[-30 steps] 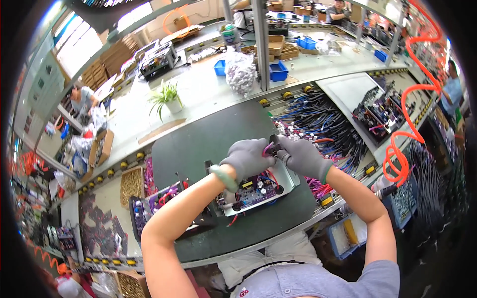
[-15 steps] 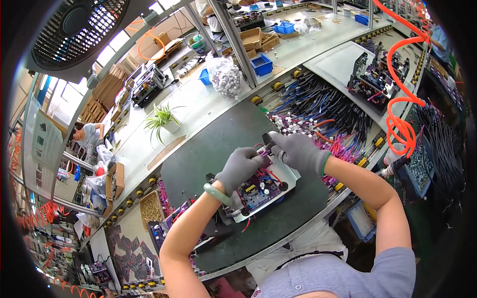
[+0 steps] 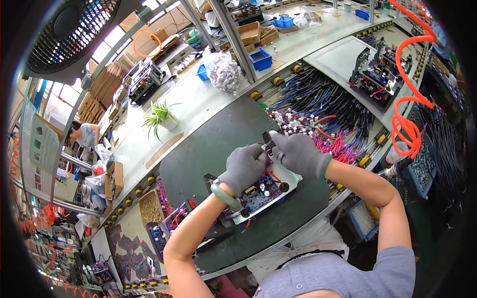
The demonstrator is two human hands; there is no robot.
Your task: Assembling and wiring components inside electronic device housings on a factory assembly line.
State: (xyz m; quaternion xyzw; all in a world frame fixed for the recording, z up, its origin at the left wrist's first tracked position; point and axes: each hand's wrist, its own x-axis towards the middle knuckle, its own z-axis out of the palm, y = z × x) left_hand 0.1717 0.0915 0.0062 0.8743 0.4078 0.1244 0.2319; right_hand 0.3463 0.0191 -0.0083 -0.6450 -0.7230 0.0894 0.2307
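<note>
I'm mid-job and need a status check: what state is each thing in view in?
Left hand: gloved, fingers curled, grip hidden
Right hand: gloved, at black end piece, grip unclear
Metal case: open on top, circuit board showing
Plant: potted, upright
Clear bag: filled with white pieces
Blue bin: open-topped
Orange hose: hanging, coiled
Black cables: loosely piled
Fan: running or not, unclear

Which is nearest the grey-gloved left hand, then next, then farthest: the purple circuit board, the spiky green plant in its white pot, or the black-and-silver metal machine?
From the left hand, in the head view:
1. Purple circuit board, just below.
2. Spiky green plant, up and left.
3. Black-and-silver metal machine, beyond the plant.
</note>
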